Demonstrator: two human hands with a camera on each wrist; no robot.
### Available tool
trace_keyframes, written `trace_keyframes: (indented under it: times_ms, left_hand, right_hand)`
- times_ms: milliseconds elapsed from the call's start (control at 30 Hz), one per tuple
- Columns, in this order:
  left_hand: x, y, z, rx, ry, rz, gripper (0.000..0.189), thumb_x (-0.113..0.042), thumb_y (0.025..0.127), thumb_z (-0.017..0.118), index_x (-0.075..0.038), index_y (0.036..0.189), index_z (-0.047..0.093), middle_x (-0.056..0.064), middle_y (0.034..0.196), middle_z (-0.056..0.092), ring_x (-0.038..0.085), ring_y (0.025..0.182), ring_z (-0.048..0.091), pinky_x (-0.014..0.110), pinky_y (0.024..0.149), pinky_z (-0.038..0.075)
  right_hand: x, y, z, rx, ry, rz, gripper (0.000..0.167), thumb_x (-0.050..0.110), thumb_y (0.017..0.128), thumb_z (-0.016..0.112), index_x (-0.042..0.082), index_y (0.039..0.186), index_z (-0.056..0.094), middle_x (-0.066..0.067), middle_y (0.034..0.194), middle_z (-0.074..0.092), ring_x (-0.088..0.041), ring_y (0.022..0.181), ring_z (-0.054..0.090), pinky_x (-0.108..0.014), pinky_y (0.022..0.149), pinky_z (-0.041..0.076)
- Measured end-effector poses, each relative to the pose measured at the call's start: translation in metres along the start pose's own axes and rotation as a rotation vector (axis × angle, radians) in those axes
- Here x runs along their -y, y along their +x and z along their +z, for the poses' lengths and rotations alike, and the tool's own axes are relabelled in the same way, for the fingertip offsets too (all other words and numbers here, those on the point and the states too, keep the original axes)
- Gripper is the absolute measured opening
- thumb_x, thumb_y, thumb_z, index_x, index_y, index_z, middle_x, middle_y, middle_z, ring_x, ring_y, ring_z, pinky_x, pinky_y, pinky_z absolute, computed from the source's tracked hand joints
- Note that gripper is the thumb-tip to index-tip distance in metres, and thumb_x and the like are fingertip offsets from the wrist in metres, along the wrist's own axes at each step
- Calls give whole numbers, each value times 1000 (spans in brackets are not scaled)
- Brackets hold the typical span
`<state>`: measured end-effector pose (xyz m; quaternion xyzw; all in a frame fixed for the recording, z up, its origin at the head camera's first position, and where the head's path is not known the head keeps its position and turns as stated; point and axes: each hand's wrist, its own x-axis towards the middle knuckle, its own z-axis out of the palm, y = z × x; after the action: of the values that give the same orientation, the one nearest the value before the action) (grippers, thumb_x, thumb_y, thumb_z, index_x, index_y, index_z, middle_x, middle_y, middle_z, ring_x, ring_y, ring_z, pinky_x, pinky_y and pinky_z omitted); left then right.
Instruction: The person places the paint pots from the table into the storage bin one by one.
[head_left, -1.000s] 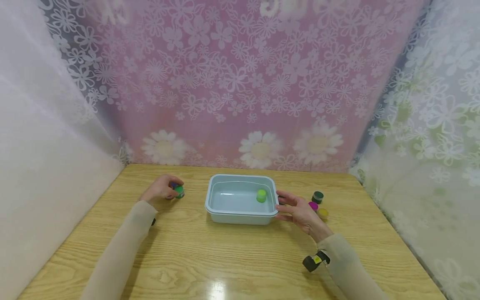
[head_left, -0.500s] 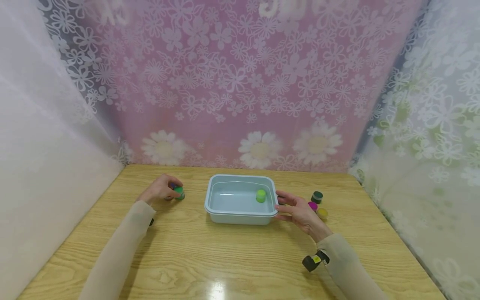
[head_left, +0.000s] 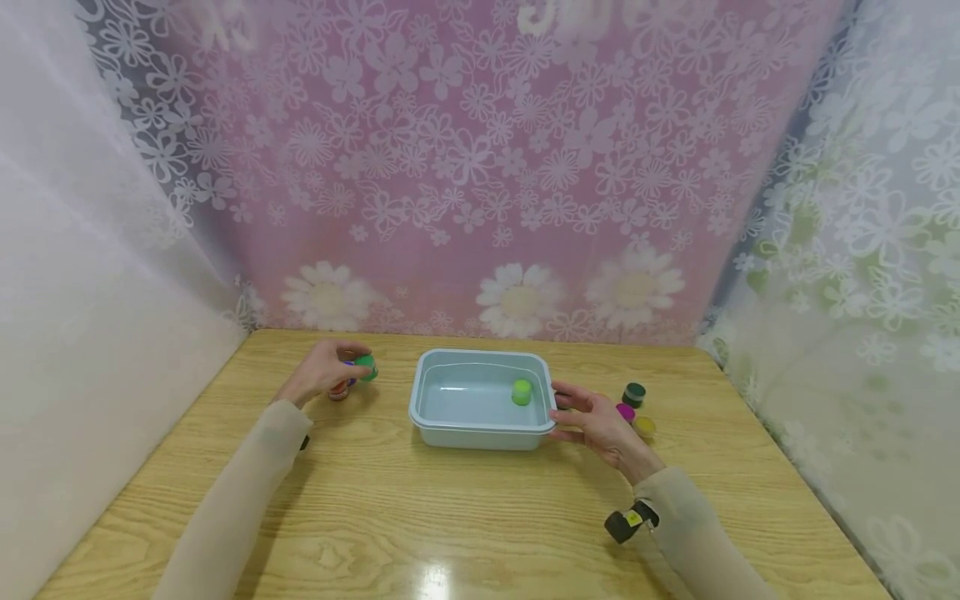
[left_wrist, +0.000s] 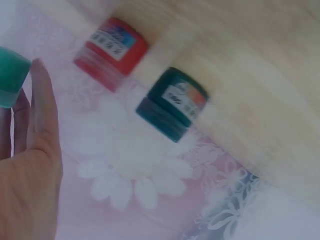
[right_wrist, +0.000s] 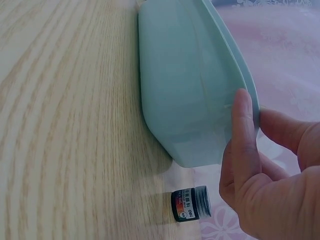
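**Green jar (head_left: 367, 367) pinched in the left hand (head_left: 321, 372), at about ten o'clock from the blue basin (head_left: 480, 439)**

Nearest, two beige sleeves (head_left: 701, 533) reach in from five and seven o'clock over one wooden table (head_left: 450, 517), a black wrist device (head_left: 632, 522) strapped at the right cuff. The right hand (head_left: 603, 429) comes in at four o'clock, wrist low, fingers extended toward the basin; one digit lies along the outer wall and another meets the rim, the edge pinched between them.

There is one basin, with one lime jar (head_left: 522, 392) inside toward its three o'clock end. Beyond the right hand, at three o'clock, sit one yellow jar (head_left: 644, 427), one magenta jar (head_left: 626, 414) and one dark green jar (head_left: 634, 395). The right wrist view shows one dark jar (right_wrist: 191, 204) near the basin; whether it is that dark green one cannot be told.

The left arm stretches toward ten o'clock, thumb and fingers closed about the single green jar, raised off the table. The left wrist view shows two more beside it: one red jar (left_wrist: 111, 53) and one dark teal jar (left_wrist: 172, 104).

Farthest, at twelve o'clock, hangs a pink flowered curtain (head_left: 465, 183).
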<state>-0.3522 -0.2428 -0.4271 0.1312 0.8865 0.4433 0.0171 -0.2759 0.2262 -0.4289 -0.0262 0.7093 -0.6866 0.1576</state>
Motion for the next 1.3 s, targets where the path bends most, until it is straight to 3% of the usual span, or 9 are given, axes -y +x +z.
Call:
trace_keyframes:
  times_ms: [100,200,300,400,500,600,700,800,1300]
  left_hand:
    - [-7,0,2,6,-52,16,47,-29,87,76,-10,128,62,16,137,57,36,123,58,49,94,55]
    - [-12,1,3,19,-105,24,48,-27,87,76,-10,129,61,17,138,55,33,120,61,42,78,57]
    - [-17,2,5,30,-149,24,47,-28,87,76,-13,128,61,18,132,59,22,89,68,36,49,44]
    - [-24,2,7,39,-181,5,45,-31,86,77,-18,127,62,17,127,63,13,47,43,33,37,27]
    - [-31,1,10,42,-190,-16,45,-34,85,77,-22,125,62,15,124,64,15,38,17,36,35,22]
    - [-38,1,13,37,-164,9,46,-35,84,78,-22,125,62,12,124,65,15,46,39,36,40,32]
    - [-47,1,19,32,-151,66,45,-31,85,78,-17,126,63,12,123,65,20,82,63,34,63,51]
    - [-55,3,27,31,-176,97,44,-25,87,76,-12,127,63,13,124,64,28,112,61,41,89,55]
    - [-78,15,75,-151,-154,22,40,-16,87,75,-9,124,65,11,118,67,28,110,63,40,88,58]
  right_hand:
    - [0,0,0,4,1,0,65,4,94,64,6,152,33,-25,151,37,-31,119,58,-37,89,58]
    - [0,0,0,4,2,1,66,5,94,64,6,152,33,-25,151,36,-32,122,57,-38,90,58]
    - [0,0,0,-2,1,2,66,5,94,64,7,152,33,-25,151,37,-33,121,57,-37,89,58]
    - [0,1,0,-6,-2,2,66,6,94,65,7,152,34,-24,150,37,-32,121,57,-35,88,59]
    - [0,1,0,-8,-1,1,66,6,94,65,7,152,34,-24,150,37,-31,120,57,-34,87,59]
    - [0,1,0,-5,-1,3,66,6,94,65,7,152,34,-24,150,37,-31,120,58,-35,87,59]
    - [0,1,0,-4,-2,6,66,6,94,64,7,152,34,-24,151,37,-31,120,58,-36,88,59]
    - [0,0,0,-9,-7,6,65,6,94,64,7,152,34,-24,150,37,-32,120,58,-37,89,58]
    - [2,-1,0,-4,-13,7,65,5,95,62,7,153,32,-24,152,37,-35,125,54,-38,91,58]
